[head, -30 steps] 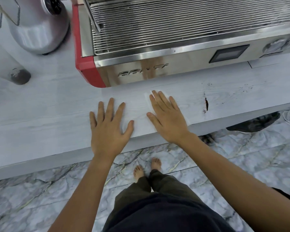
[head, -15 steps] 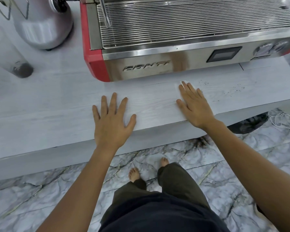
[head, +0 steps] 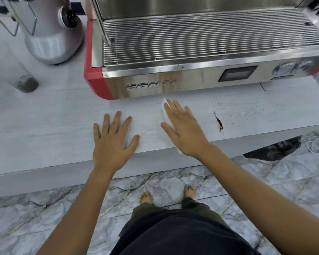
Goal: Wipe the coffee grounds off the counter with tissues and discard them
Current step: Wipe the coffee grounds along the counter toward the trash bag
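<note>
My right hand lies flat with straight fingers on a white tissue, pressing it onto the pale wood-grain counter. Only the tissue's left edge and a corner near the counter's front edge show. A dark streak of coffee grounds sits to the right of that hand, with fine specks scattered further right. My left hand rests flat on the counter, fingers spread, holding nothing.
A steel and red espresso machine stands at the back of the counter. A silver grinder and a clear cup with dark grounds are at the left. A black bag lies on the marble floor under the counter's right end.
My right hand slid right with the tissue over the grounds, then came back left, leaving the dark streak in view. My left hand stayed flat in place.
</note>
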